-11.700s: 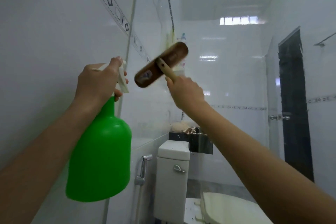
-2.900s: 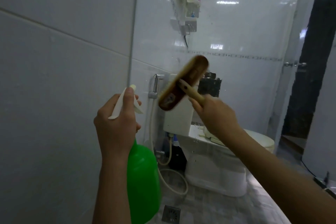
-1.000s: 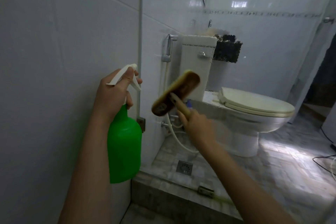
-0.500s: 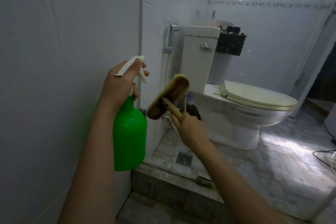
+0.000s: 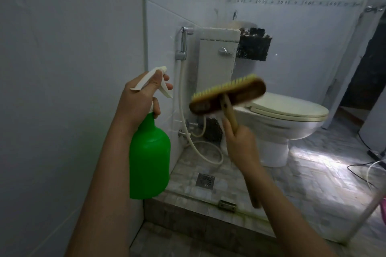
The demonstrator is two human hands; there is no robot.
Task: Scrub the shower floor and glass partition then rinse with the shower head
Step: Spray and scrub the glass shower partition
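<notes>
My left hand (image 5: 139, 100) grips the white trigger head of a green spray bottle (image 5: 149, 160), held upright close to the white tiled wall. My right hand (image 5: 240, 144) holds the wooden handle of a scrub brush (image 5: 227, 95), whose brown head with yellow bristles is raised against the glass partition (image 5: 292, 52) at mid height. The glass stands in front of me on a stone curb (image 5: 208, 210). A strip of the shower floor (image 5: 150, 242) shows at the bottom.
Behind the glass are a white toilet (image 5: 286, 119) with its tank, a bidet sprayer hose (image 5: 183, 48) on the wall, a floor drain (image 5: 205, 180) and a black basket (image 5: 253, 47). A metal glass clamp (image 5: 227, 205) sits on the curb. Cables lie at the far right.
The brush head has swung right and turned nearly level, bristles upward, with my right hand lower on the handle. The view and the bottle have shifted slightly.
</notes>
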